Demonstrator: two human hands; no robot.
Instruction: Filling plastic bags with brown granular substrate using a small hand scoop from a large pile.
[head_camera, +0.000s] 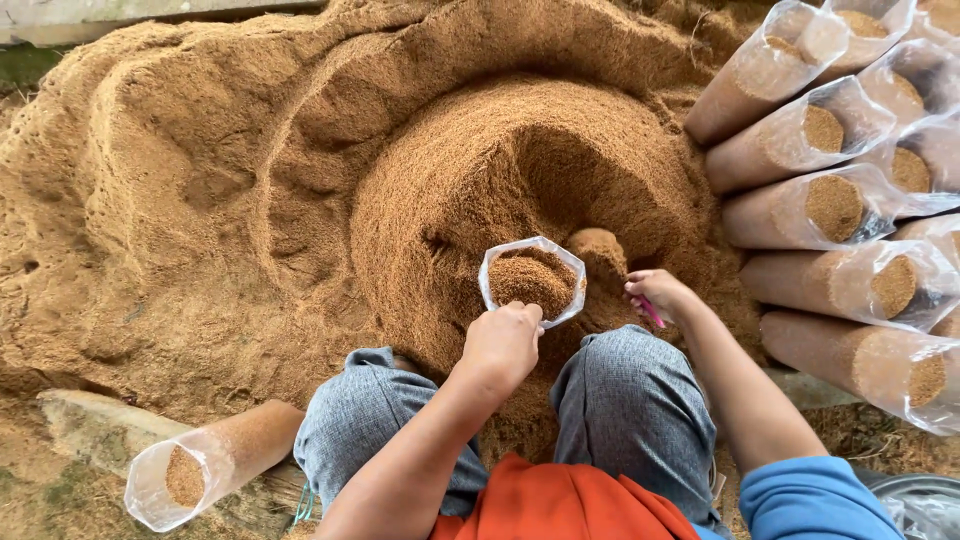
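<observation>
One clear plastic bag (531, 281), nearly brimful of brown sawdust | our left hand (503, 342) fingers grip its rim | our right hand (655, 294) fingers curled around a pink tool (652, 313).

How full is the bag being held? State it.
Nearly full, mouth open: brown sawdust reaches close to the rim of the clear bag, held by the left hand.

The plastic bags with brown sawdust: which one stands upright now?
The bag in front of the knees, whose rim the left hand holds. Its open mouth faces up; the stacked bags at right and the single bag at lower left lie sideways.
</observation>
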